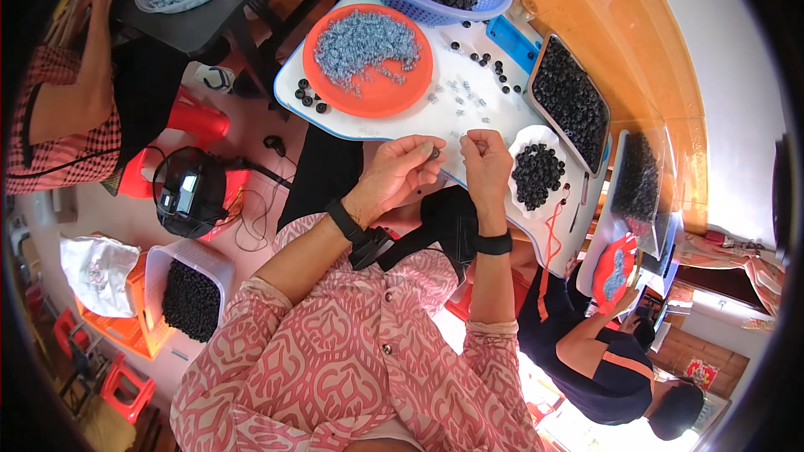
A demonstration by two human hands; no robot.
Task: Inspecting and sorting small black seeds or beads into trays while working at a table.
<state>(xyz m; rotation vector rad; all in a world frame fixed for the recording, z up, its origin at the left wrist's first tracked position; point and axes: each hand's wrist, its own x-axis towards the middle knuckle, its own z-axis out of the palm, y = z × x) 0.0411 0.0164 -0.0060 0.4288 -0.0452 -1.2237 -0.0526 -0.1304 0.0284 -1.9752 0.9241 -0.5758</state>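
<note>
Over the near edge of the white table (402, 127), my left hand (389, 177) pinches a small dark round part (435, 153) between thumb and forefinger. Close beside it, my right hand (486, 169) is closed in a pinch; whatever is in its fingertips is too small to make out. Beyond my left hand, an orange plate (368, 105) carries a heap of small silvery springs (364, 43). Several loose springs (461, 94) lie between the plate and my right hand. To the right of that hand, a white scalloped dish (519, 139) holds black ring-shaped parts (538, 174).
A blue basket (435, 12) of black parts stands at the far edge, near a blue box (512, 42). A metal tray (596, 75) of black parts lies at right, with a red ribbon (551, 238) below it. Co-workers sit at left (79, 109) and right (603, 377).
</note>
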